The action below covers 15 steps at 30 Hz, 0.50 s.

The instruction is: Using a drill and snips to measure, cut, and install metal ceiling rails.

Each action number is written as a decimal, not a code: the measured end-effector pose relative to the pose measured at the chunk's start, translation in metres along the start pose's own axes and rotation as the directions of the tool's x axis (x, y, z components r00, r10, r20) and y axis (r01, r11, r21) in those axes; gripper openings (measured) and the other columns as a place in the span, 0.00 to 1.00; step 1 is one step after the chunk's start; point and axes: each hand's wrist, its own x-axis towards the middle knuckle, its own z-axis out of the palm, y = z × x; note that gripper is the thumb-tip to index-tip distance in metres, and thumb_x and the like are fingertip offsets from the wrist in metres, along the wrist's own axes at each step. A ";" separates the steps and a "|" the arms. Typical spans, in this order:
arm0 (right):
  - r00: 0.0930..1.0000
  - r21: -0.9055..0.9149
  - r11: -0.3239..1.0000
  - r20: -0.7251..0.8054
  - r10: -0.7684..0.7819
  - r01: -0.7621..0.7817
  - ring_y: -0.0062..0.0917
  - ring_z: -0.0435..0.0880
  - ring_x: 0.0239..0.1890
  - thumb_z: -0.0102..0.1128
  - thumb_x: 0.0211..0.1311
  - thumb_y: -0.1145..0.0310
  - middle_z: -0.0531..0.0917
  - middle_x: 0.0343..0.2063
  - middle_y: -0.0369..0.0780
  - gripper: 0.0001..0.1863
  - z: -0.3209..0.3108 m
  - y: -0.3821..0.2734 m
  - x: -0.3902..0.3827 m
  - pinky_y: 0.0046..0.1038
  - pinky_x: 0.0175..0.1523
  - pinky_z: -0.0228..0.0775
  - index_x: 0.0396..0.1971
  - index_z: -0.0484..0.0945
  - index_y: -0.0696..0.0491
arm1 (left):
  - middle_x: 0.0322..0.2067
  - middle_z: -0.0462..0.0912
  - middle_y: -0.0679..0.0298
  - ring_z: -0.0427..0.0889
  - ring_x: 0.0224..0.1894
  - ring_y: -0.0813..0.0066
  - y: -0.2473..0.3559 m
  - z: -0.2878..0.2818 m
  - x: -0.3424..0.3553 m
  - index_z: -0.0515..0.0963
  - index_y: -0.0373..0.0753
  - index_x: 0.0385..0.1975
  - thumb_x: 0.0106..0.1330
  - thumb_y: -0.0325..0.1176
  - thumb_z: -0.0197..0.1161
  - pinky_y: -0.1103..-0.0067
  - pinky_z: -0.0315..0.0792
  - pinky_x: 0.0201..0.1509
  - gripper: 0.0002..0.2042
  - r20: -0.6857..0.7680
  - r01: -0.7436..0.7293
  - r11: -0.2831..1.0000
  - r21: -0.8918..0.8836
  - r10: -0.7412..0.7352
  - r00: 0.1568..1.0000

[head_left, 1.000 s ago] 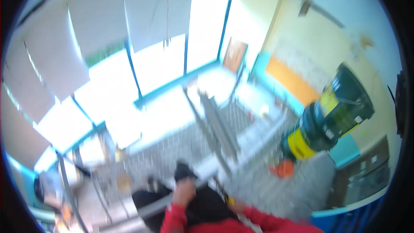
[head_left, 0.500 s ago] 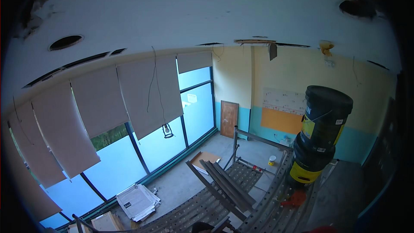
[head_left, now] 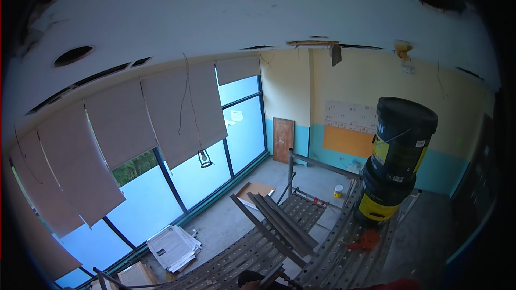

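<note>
Firstly, perforated scaffold deck [head_left: 344, 262], near right; upon it, two stacked dark buckets [head_left: 396, 162]; metal bars [head_left: 285, 224], left of these; orange object [head_left: 370, 240], just beyond red sleeve [head_left: 400, 285]; hands out of view, grip untellable.

Two buckets [head_left: 406, 134] stood near the right edge of one scaffold [head_left: 344, 263], plus one orange object [head_left: 368, 240], one bulb [head_left: 203, 157], one tub [head_left: 338, 191].
</note>
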 end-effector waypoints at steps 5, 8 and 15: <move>0.999 0.080 0.996 0.015 0.034 -0.035 0.30 0.75 0.41 0.55 0.53 0.61 0.78 0.38 0.41 0.20 0.008 0.024 0.016 0.37 0.47 0.69 0.47 0.74 0.49 | 0.36 0.81 0.49 0.79 0.39 0.49 0.008 -0.009 0.002 0.80 0.40 0.38 0.59 0.32 0.51 0.60 0.73 0.43 0.12 0.087 0.011 0.998 0.065 -0.017 0.996; 0.999 -0.108 0.994 -0.022 -0.035 0.033 0.31 0.76 0.42 0.54 0.52 0.61 0.79 0.38 0.44 0.20 -0.007 -0.013 -0.008 0.37 0.45 0.70 0.46 0.75 0.50 | 0.36 0.81 0.50 0.79 0.39 0.49 0.002 0.002 -0.001 0.80 0.40 0.38 0.59 0.31 0.50 0.60 0.73 0.43 0.12 0.046 0.020 0.999 0.041 -0.022 0.999; 0.998 -0.216 0.975 -0.014 -0.057 0.053 0.35 0.77 0.43 0.54 0.52 0.61 0.79 0.39 0.46 0.20 -0.013 -0.022 -0.016 0.37 0.45 0.70 0.46 0.75 0.50 | 0.32 0.81 0.51 0.80 0.37 0.48 0.024 -0.019 0.000 0.79 0.42 0.38 0.61 0.31 0.49 0.58 0.73 0.41 0.11 0.126 0.163 0.987 0.013 -0.163 0.979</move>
